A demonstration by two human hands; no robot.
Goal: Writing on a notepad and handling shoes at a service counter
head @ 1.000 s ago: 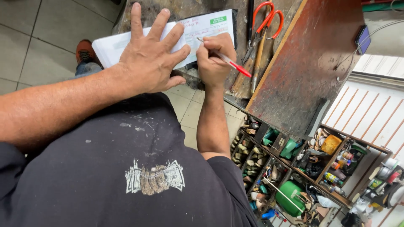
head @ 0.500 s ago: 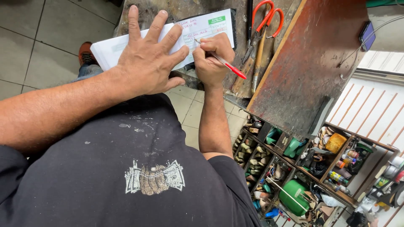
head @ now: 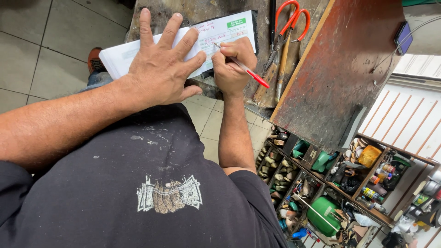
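My left hand (head: 161, 65) lies flat with fingers spread on a white receipt pad (head: 220, 32), pinning it to a worn workbench (head: 193, 11). My right hand (head: 232, 66) grips a pen with a red cap end (head: 245, 71); its tip touches the upper middle of the printed form, which has a green label in its top right corner and red handwriting. The pad's left part juts over the bench edge above my lap.
Red-handled scissors (head: 290, 23) and wooden-handled tools (head: 280, 69) lie right of the pad. A rust-brown board (head: 349, 64) slopes beside them. Below right, a wooden compartment rack (head: 330, 183) holds small parts, bottles and a green container (head: 327, 212). Tiled floor and an orange shoe (head: 95, 59) at left.
The view has shifted slightly. My right hand and pen tip have moved a little across the form; my left hand stays spread on the pad.
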